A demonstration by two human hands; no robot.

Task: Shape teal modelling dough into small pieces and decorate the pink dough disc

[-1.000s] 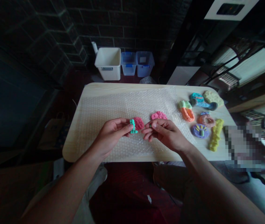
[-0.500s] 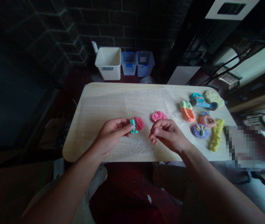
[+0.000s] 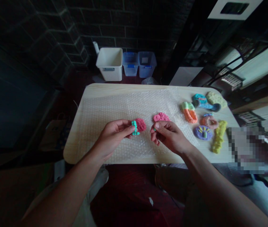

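Observation:
My left hand [image 3: 114,133] pinches a red clay piece [image 3: 140,124] with a teal beaded strip [image 3: 134,127] stuck along its left edge, held just above the bubble wrap [image 3: 105,107]. My right hand [image 3: 168,135] is curled a short way to the right, thumb and fingers pressed on a tiny green bit that barely shows. A pink clay lump [image 3: 161,117] lies on the wrap just beyond my right fingers.
On the wooden table's [image 3: 91,90] right end lie several clay shapes: an orange and green one [image 3: 189,113], a teal and blue one [image 3: 203,101], a purple disc [image 3: 202,132], a yellow strip [image 3: 218,136]. White and blue bins [image 3: 110,64] stand on the floor beyond.
My right hand drew back to the right from the red piece, then lifted its pinched fingers a little. My left hand has kept still.

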